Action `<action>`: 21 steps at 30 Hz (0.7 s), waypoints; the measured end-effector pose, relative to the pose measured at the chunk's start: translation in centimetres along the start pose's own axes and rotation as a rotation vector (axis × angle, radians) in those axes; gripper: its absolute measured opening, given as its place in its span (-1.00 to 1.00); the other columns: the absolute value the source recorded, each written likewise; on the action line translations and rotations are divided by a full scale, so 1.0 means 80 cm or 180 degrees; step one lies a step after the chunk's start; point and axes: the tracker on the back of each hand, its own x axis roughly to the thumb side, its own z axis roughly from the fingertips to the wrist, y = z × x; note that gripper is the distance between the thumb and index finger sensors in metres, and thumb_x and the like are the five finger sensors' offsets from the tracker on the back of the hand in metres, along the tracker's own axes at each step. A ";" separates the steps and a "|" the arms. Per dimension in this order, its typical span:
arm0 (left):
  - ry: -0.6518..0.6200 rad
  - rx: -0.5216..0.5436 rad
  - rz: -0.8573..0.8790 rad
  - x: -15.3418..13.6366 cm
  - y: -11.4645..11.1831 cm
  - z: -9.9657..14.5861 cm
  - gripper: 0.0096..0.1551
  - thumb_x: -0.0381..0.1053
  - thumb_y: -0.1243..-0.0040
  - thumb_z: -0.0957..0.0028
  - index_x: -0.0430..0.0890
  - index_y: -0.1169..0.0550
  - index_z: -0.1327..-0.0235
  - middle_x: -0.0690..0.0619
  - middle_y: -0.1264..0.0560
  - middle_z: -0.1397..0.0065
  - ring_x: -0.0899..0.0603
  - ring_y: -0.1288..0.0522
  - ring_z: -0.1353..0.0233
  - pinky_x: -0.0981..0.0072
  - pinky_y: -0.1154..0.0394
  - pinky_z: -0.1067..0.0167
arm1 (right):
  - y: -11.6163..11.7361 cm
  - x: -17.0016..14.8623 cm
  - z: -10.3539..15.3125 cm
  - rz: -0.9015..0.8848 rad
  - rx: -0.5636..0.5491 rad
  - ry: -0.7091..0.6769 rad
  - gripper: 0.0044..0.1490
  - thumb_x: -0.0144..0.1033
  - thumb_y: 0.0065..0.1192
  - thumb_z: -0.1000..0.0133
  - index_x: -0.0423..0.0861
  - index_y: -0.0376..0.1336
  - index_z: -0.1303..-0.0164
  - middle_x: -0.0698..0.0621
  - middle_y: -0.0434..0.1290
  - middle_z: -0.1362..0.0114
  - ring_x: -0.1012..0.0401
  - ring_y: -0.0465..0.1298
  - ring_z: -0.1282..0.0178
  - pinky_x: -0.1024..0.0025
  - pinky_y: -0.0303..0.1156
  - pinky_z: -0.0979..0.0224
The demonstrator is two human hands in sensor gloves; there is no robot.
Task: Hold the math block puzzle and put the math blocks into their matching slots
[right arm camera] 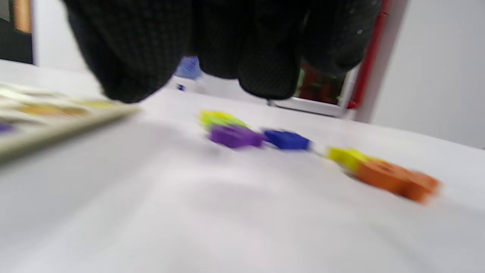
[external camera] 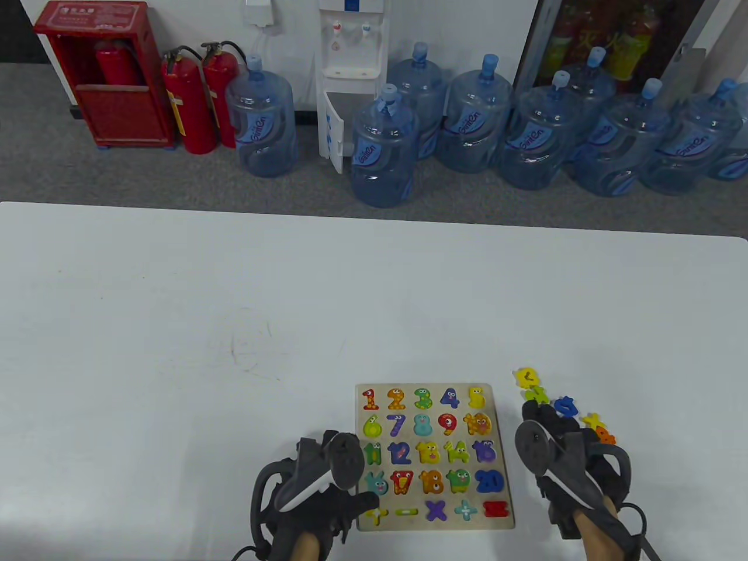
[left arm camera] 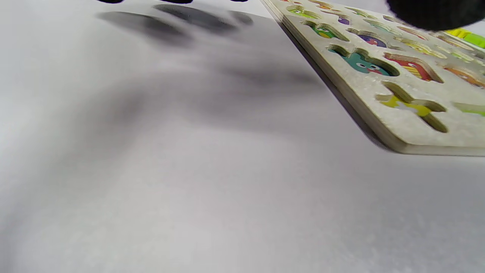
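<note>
Wooden puzzle board (external camera: pixel 435 526), cut slots, painted numerals.

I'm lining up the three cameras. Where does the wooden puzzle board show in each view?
Table view: puzzle board at bottom centre, between the hands.
Left wrist view: its corner at upper right.
Right wrist view: a blurred edge at far left.
Shared landmark: the white table.

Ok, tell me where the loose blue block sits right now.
In the table view the blue block lies on the table right of the puzzle board, just beyond the right hand, among other loose blocks.
</note>
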 end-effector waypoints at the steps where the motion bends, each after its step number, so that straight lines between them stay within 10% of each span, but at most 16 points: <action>1: 0.0000 0.0005 0.0004 0.000 0.000 0.000 0.13 0.48 -0.07 0.25 0.15 0.02 -0.57 0.10 0.11 -0.68 -0.43 0.05 -0.68 -0.47 -0.10 -0.47 | 0.006 -0.006 -0.005 0.0014 0.0073 0.0088 -0.03 -0.19 0.38 0.30 0.14 0.09 -0.39 0.07 0.22 -0.53 0.08 0.43 -0.41 0.14 0.40 -0.38; 11: 0.0005 -0.0018 -0.0004 0.001 0.000 -0.001 0.13 0.48 -0.07 0.25 0.15 0.02 -0.57 0.11 0.10 -0.69 -0.43 0.05 -0.69 -0.47 -0.10 -0.48 | 0.048 -0.013 -0.029 -0.0162 0.1204 0.0070 -0.04 -0.24 0.04 0.19 0.19 -0.25 -0.38 0.05 -0.27 -0.58 -0.03 -0.01 -0.49 0.24 0.19 -0.38; 21: -0.0015 -0.0016 0.0012 0.001 0.000 -0.001 0.12 0.48 -0.07 0.24 0.15 0.00 -0.57 0.11 0.09 -0.69 -0.42 0.03 -0.69 -0.47 -0.10 -0.48 | 0.028 -0.015 -0.024 -0.0272 0.0556 0.0073 -0.35 -0.13 0.36 0.32 0.20 0.27 -0.04 0.18 0.23 -0.45 0.12 0.39 -0.32 0.28 0.40 -0.30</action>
